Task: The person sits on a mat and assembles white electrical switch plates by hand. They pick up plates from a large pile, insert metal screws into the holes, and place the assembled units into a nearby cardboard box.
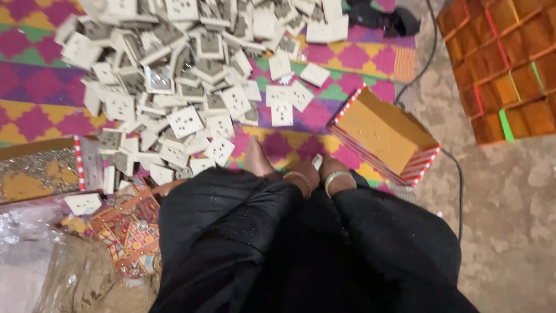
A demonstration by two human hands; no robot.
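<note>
A big heap of white square socket plates [174, 87] lies on a colourful woven mat [359, 58] in front of me. My left hand [301, 175] and my right hand [337, 175] are close together just past my black sleeves, each wrist with a bangle. Their fingers are turned away and hidden. The corner of a small white piece [317, 160] shows between the two hands; whether either hand grips it cannot be told. A bare foot [256, 157] pokes out to the left of my left hand.
A brown cardboard box [385, 136] with red-and-white striped edges lies right of my hands. Stacked orange-brown boxes [504, 64] fill the top right. A black cable [460, 191] runs over the concrete floor. A flattened carton [35, 171], a patterned cloth [130, 229] and plastic sacks [35, 261] are at left.
</note>
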